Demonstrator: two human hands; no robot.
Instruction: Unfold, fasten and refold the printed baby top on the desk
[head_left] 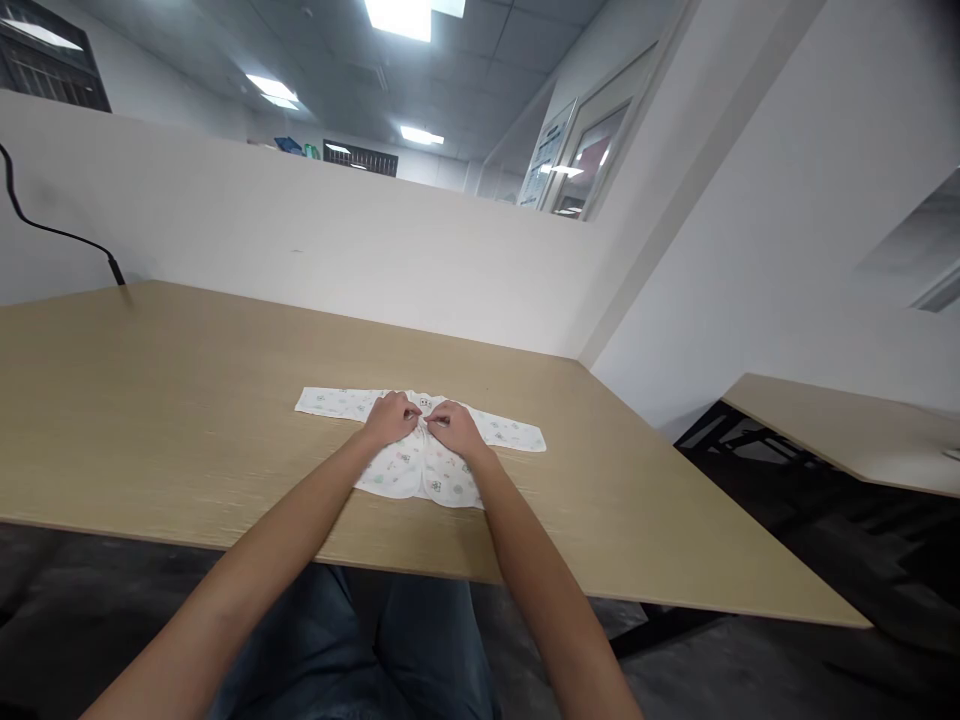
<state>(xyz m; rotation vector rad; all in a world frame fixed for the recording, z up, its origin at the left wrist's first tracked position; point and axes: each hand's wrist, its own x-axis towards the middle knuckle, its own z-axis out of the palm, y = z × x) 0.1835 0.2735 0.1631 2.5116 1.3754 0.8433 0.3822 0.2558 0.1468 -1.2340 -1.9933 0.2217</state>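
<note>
A small white baby shirt (pixel 409 468) with a pastel print lies spread on the wooden table, its two sleeves stretched out left and right. Its front opening runs down the middle toward me. My left hand (pixel 391 418) pinches the fabric at the upper front, just left of the opening. Close beside it, my right hand (pixel 456 428) pinches the other edge, with the fingertips of both hands nearly meeting below the neckline. A small printed label (pixel 425 403) shows at the neck. Whatever fastener may lie between the fingertips is too small to make out.
The wooden table (pixel 225 400) reaches to a low white partition (pixel 375 250) behind it. A black cable (pixel 60 232) comes down at the far left. To the right stands another table (pixel 847 425), across a gap. My legs (pixel 360 640) are under the near edge.
</note>
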